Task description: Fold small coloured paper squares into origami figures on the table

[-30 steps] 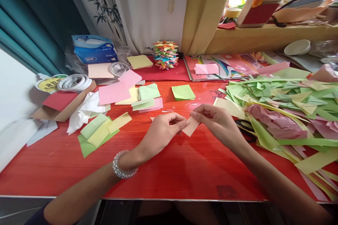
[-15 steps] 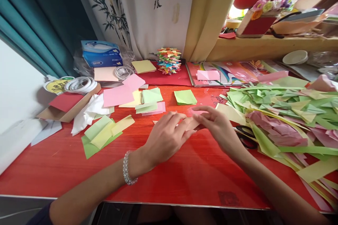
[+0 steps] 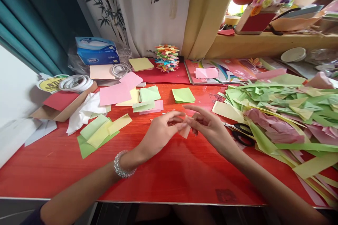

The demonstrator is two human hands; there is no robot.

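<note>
A small piece of light pink paper is held above the red table between both hands. My left hand, with a clear beaded bracelet on its wrist, pinches the paper's upper part between thumb and fingers. From the other side, the thumb and fingers of my right hand grip the same paper, its index finger stretched out over it. Most of the paper's top is hidden by fingers. Just beyond the hands lies a stack of green paper squares. Scissors with black handles rest right of my right hand.
Folded green paper pieces and paper strips cover the right side. Loose coloured sheets lie at left, near a tissue box and white tape rolls. A layered paper ornament stands at the back.
The pink paper has turned and now hangs below my fingertips. My left hand has rolled, with its thumb now against the paper. The view has shifted slightly.
</note>
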